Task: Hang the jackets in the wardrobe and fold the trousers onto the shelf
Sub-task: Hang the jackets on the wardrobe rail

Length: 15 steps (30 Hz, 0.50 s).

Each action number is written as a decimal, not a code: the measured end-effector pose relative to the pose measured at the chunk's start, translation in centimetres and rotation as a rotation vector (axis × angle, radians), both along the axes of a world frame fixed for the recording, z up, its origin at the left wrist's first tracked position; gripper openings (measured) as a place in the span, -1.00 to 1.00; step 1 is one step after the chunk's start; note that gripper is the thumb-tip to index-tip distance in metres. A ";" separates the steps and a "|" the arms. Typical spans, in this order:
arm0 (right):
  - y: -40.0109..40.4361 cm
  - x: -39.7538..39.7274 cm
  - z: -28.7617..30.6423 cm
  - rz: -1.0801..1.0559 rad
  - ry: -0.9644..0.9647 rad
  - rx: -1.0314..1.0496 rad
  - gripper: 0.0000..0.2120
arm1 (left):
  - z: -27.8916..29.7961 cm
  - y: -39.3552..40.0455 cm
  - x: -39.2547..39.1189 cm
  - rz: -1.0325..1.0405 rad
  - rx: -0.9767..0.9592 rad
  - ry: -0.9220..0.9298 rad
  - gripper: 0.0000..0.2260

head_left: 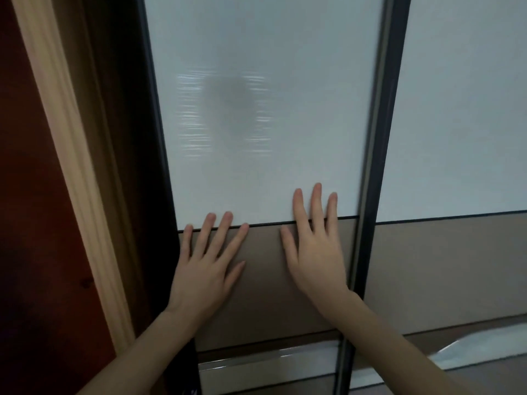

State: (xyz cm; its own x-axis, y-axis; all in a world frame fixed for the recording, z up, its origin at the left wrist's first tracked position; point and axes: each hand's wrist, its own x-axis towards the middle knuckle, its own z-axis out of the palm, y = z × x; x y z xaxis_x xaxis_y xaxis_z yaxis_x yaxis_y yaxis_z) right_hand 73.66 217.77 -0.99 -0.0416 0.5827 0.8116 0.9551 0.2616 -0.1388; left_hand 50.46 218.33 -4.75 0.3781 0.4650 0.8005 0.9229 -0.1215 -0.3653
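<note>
Pressing on: both hands lie flat against the wardrobe door, a sliding panel with a frosted white upper pane and a tan band below.
Left hand: fingers straight and spread, palm on the tan band, fingertips reaching the dark seam where the white pane begins; it holds nothing.
Right hand: fingers straight and slightly apart, palm on the tan band, the three long fingers lying up over the white pane; it holds nothing.
Door edge: a dark upright frame strip runs just beside the right hand, with a second door of the same make past it.
Left side: a dark gap, then a pale wooden moulding and a red-brown wooden surface.
Jackets and trousers: none shows in this view.
</note>
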 end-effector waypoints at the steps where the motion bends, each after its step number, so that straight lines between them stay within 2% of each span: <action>1: -0.2 -0.4 0.1 0.000 -0.011 -0.015 -0.35 | 0.0 -0.2 -0.1 -0.004 -0.002 -0.014 -0.36; 7: -2.1 -1.7 0.7 0.043 -0.007 -0.125 -0.34 | -0.3 -0.9 0.8 -0.121 0.001 -0.193 -0.37; 15: -8.2 0.1 -0.4 -0.079 0.068 0.020 -0.39 | 0.4 -1.9 3.4 -0.392 -0.076 -0.244 -0.42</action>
State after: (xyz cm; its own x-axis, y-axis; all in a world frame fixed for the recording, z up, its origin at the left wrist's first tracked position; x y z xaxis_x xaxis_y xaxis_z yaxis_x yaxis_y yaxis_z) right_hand 73.79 209.61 -1.44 0.0591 0.5654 0.8227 0.9616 0.1891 -0.1990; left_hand 53.91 216.40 -4.36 0.3418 0.3853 0.8571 0.8598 -0.4964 -0.1197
